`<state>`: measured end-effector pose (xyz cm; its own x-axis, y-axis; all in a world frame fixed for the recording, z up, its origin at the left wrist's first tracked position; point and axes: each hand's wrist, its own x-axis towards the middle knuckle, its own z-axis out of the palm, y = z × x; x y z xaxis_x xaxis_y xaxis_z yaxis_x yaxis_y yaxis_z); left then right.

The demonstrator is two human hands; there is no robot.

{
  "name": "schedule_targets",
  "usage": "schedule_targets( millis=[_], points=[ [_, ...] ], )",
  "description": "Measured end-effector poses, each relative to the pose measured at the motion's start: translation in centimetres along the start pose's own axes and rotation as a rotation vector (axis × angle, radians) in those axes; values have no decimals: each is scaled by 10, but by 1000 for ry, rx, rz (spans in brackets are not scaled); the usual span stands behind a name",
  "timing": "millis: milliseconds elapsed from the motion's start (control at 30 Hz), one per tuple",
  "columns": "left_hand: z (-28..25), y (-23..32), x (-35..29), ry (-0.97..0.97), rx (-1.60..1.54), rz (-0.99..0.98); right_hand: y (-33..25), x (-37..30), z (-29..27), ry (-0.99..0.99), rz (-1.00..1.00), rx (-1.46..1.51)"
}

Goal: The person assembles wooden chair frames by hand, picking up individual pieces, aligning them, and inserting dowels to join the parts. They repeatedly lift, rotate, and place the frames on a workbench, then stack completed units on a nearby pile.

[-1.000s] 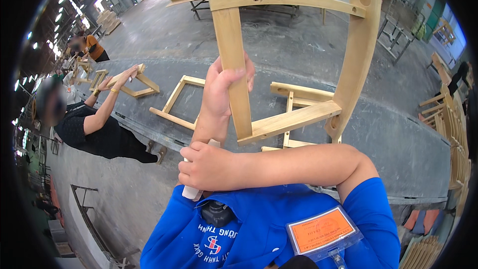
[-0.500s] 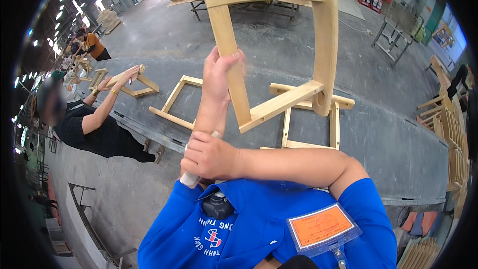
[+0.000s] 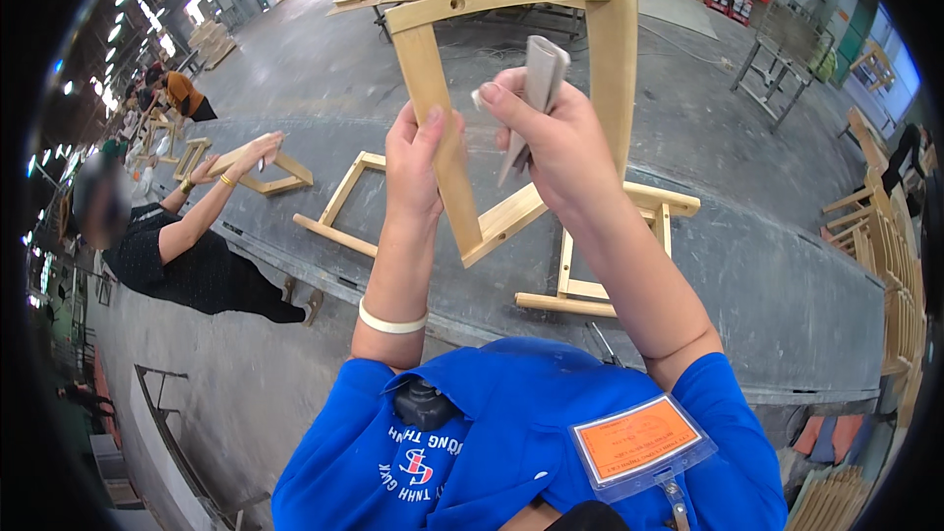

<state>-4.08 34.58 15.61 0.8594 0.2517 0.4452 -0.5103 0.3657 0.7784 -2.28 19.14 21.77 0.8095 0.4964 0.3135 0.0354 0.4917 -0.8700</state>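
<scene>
- Step in hand, as judged: steadying the frame [image 3: 455,177] in the air, pad [image 3: 544,74] at the ready beside it.
- Left hand [image 3: 415,152]: closed round the frame's near slat, thumb on its face.
- Right hand [image 3: 556,133]: gripping the pad, just right of the left hand; whether pad touches wood, cannot tell.
- Next move calls, I judge, for a firm left hold; most of the frame reaches up and right of that hand and could swing.
- Frame: pale, smooth-looking wood; flat slats, gently curved top rail, broad post beyond the right hand with a rounded slot; round holes in the rail.
- Pad: grey, folded in layers, edges flared; likely bendy.
- Below the right hand, second frame [image 3: 565,305] on the dull grey table [image 3: 767,295]; left of the left hand, third frame [image 3: 334,235], rails slimmer-looking.
</scene>
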Motion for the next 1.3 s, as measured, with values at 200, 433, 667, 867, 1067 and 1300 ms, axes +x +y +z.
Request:
schedule_targets(
  millis=[200, 433, 667, 867, 1067, 1300],
  points=[
    [11, -5, -5, 6, 27, 80, 18, 19, 6, 10, -76, -60],
    [9, -2, -10, -3, 117, 44, 39, 30, 8, 81, -85, -203],
    [8, -5, -18, 1, 39, 79, 36, 34, 2, -81, 7, 58],
    [-5, 3, -22, -132, 27, -32, 27, 34, -18, -47, 40, 83],
    [-10, 21, -26, -117, 6, -82, -6, -12, -124, 222, -499, -334],
    [-31, 38, -5, -181, -172, -268, 5, -75, -234, 500, 61, -517]
  ],
)
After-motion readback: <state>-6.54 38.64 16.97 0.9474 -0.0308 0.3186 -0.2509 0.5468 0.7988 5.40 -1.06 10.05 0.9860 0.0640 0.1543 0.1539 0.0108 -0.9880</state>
